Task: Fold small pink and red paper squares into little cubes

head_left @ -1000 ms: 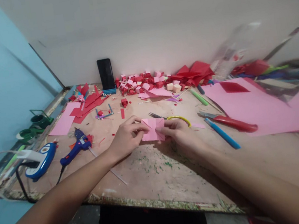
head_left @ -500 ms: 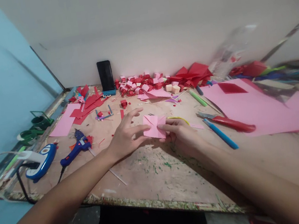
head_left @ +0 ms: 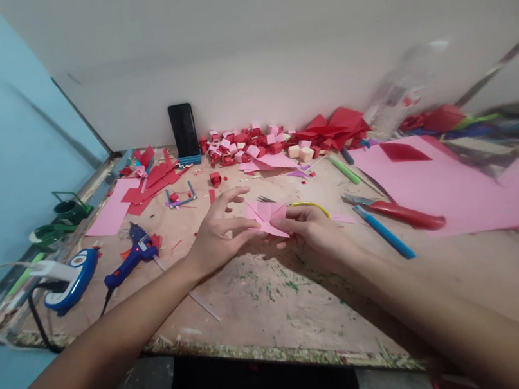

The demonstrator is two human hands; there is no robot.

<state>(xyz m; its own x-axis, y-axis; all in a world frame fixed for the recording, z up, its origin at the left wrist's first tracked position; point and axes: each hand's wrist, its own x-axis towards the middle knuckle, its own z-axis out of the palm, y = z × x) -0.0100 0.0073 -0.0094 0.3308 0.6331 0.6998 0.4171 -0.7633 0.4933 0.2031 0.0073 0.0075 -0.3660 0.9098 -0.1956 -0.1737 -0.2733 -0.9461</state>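
Note:
Between my hands, over the middle of the table, is a small creased piece of pink paper (head_left: 266, 214) with its flaps bent up. My left hand (head_left: 220, 233) pinches its left edge between thumb and a finger, the other fingers raised. On the right side, the thumb of my right hand (head_left: 311, 229) presses on the paper with the fingers curled beneath it. Just behind the paper lie scissors with yellow handles (head_left: 312, 205), partly covered by it and my right hand. A small red folded paper box (head_left: 215, 179) sits beyond my left hand.
A blue glue gun (head_left: 132, 256) and a blue-white plug adapter (head_left: 71, 281) lie left. A phone (head_left: 183, 131) stands behind, beside piled red and pink paper cubes (head_left: 252, 143). Rightward are a red-handled knife (head_left: 403, 213), a blue stick (head_left: 385, 233) and a large pink sheet (head_left: 435, 194).
The pink paper has gone from lying nearly flat in my fingers to bending inward, its flaps standing up more. Both hands stay in almost the same place.

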